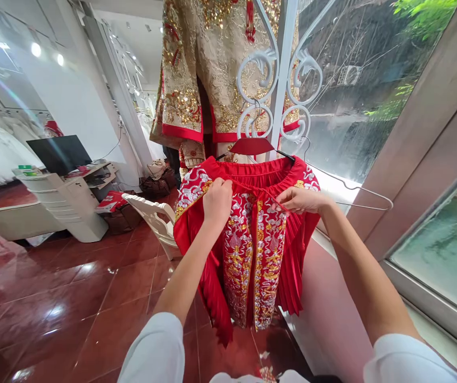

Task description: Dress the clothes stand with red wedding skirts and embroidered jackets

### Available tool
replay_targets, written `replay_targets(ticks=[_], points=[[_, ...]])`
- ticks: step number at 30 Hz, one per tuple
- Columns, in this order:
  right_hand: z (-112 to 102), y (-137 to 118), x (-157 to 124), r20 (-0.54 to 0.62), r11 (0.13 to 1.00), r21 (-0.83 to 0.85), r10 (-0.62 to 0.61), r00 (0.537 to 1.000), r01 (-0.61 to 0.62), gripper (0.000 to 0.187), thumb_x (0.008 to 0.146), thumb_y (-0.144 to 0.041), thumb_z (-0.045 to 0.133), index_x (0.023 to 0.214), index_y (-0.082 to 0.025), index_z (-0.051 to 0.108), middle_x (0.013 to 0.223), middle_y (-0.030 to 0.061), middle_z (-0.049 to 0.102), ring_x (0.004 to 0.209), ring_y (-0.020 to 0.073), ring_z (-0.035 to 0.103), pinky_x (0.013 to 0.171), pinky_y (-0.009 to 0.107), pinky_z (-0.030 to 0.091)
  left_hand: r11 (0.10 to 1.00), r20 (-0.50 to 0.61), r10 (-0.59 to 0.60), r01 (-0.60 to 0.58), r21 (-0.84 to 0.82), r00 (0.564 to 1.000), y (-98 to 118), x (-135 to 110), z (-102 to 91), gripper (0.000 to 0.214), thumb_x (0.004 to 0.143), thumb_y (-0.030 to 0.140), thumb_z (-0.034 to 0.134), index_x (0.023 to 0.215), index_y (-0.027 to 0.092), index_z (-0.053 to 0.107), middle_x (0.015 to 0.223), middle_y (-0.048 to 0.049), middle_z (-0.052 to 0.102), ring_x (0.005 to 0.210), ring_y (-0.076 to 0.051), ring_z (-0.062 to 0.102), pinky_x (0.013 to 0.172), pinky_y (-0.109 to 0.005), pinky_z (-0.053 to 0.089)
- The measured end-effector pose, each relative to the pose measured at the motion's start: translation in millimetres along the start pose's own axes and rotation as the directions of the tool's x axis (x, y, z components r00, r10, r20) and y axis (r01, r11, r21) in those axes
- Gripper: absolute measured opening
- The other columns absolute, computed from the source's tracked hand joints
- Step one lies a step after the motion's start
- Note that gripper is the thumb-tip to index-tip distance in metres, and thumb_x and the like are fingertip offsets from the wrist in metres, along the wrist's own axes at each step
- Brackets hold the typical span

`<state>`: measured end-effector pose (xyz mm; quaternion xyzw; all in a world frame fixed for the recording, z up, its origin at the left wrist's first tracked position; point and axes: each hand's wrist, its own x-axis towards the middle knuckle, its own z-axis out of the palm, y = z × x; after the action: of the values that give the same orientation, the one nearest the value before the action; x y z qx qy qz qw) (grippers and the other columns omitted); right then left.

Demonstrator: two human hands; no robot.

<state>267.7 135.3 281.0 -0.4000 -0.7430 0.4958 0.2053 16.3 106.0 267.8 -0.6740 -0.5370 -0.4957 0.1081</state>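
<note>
A red pleated skirt (252, 250) with gold and silver embroidery hangs from a red hanger (252, 145) on a white scrolled metal stand (280, 80). My left hand (217, 201) is closed on the skirt's waistband near its left side. My right hand (300, 199) pinches the waistband or a thin red cord there, on the right. A gold sequinned jacket (204, 69) with red trim hangs above and behind the skirt.
An empty wire hanger (362, 194) rests on the window ledge at right, by the large window (372, 69). A white plastic chair (154, 218) stands just left of the skirt. Further left are a white desk (68, 207) with a monitor (58, 153), and a glossy red tiled floor (72, 298).
</note>
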Motion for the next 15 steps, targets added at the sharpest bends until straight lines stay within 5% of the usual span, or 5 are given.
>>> replay_targets(ticks=[2, 4, 7, 11, 15], points=[[7, -7, 5, -0.028, 0.987, -0.005, -0.163, 0.986, 0.163, 0.03, 0.061, -0.036, 0.073, 0.08, -0.013, 0.071, 0.05, -0.0012, 0.055, 0.04, 0.0036, 0.032, 0.037, 0.018, 0.019, 0.999, -0.127, 0.006, -0.012, -0.043, 0.992, 7, 5, 11.6, 0.02, 0.084, 0.018, 0.049, 0.087, 0.016, 0.068, 0.088, -0.0086, 0.062, 0.082, -0.019, 0.056, 0.072, -0.029, 0.042], [15, -12, 15, -0.227, 0.941, 0.014, -0.326, 0.918, 0.338, 0.033, 0.065, -0.04, 0.07, 0.083, -0.012, 0.072, 0.054, -0.001, 0.056, 0.041, 0.0039, 0.032, 0.039, 0.019, 0.022, 0.979, -0.189, -0.04, 0.001, -0.203, 0.981, 13, 11, 23.5, 0.012, 0.081, 0.019, 0.055, 0.081, 0.016, 0.067, 0.085, -0.0065, 0.062, 0.08, -0.017, 0.055, 0.073, -0.027, 0.042], [26, -13, 31, -0.475, 0.882, -0.112, -0.452, 0.755, 0.458, 0.034, 0.071, -0.041, 0.064, 0.088, -0.013, 0.072, 0.059, 0.0001, 0.058, 0.047, 0.0075, 0.04, 0.045, 0.021, 0.029, 0.852, -0.039, -0.12, 0.083, -0.517, 0.992, 19, 17, 38.4, 0.01, 0.074, 0.025, 0.065, 0.073, 0.015, 0.067, 0.07, -0.0025, 0.062, 0.063, -0.013, 0.052, 0.063, -0.024, 0.042], [39, -9, 43, -0.492, 0.754, -0.545, -0.642, 0.588, 0.367, 0.025, 0.081, -0.03, 0.05, 0.079, -0.015, 0.07, 0.066, 0.003, 0.059, 0.063, 0.0143, 0.051, 0.06, 0.024, 0.037, 0.714, 0.244, -0.047, 0.204, -0.67, 0.969, 20, 17, 48.3, 0.02, 0.066, 0.031, 0.07, 0.071, 0.012, 0.069, 0.062, -0.0017, 0.062, 0.056, -0.011, 0.05, 0.056, -0.023, 0.039], [48, -6, 44, -0.405, 0.576, -0.799, -0.729, 0.552, 0.173, 0.03, 0.089, -0.021, 0.038, 0.087, -0.017, 0.067, 0.071, 0.0043, 0.054, 0.064, 0.0137, 0.048, 0.059, 0.023, 0.032, 0.781, 0.245, -0.02, 0.169, -0.601, 0.969, 20, 18, 46.4, 0.011, 0.067, 0.022, 0.065, 0.062, 0.012, 0.065, 0.057, 0.0004, 0.059, 0.054, -0.01, 0.047, 0.055, -0.023, 0.036]])
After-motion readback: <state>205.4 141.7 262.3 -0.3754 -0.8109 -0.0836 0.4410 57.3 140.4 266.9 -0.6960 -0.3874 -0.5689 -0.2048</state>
